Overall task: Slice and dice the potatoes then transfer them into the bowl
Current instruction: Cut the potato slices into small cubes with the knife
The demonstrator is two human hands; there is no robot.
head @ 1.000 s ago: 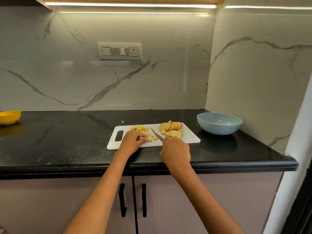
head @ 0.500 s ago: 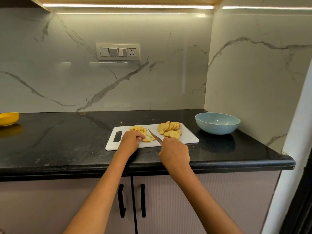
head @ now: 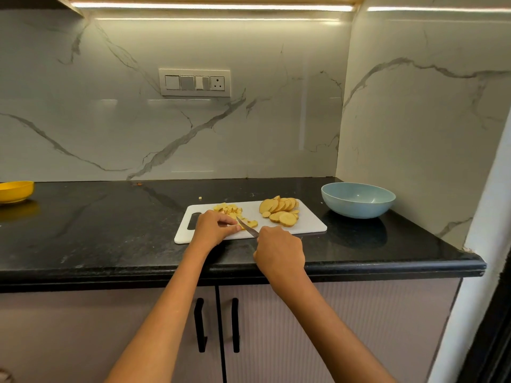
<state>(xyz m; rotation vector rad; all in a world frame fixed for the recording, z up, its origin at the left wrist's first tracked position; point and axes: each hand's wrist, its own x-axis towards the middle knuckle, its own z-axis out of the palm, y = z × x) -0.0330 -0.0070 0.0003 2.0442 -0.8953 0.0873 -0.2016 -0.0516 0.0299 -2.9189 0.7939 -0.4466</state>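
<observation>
Dicing step in hand: right hand (head: 279, 251) is wrapped round the knife (head: 247, 227) handle, blade angled up-left into the small heap of diced potato (head: 231, 211) on the white cutting board (head: 309, 226). Left hand (head: 213, 228) pins the piece being cut, fingers curled over it, fingertips just beside the blade. To do it well, I'd tuck those fingertips back behind the knuckles, keep the blade tip on the board, and cut in even strips before crossing. Uncut potato slices (head: 280, 210) sit fanned on the board's right half, so roughly half the dicing looks left. Light blue bowl (head: 358, 200) stands on the black table (head: 110, 230) just right of the board, nothing visible in it. Yellow bowl (head: 15, 190) at far left edge, contents not visible.
</observation>
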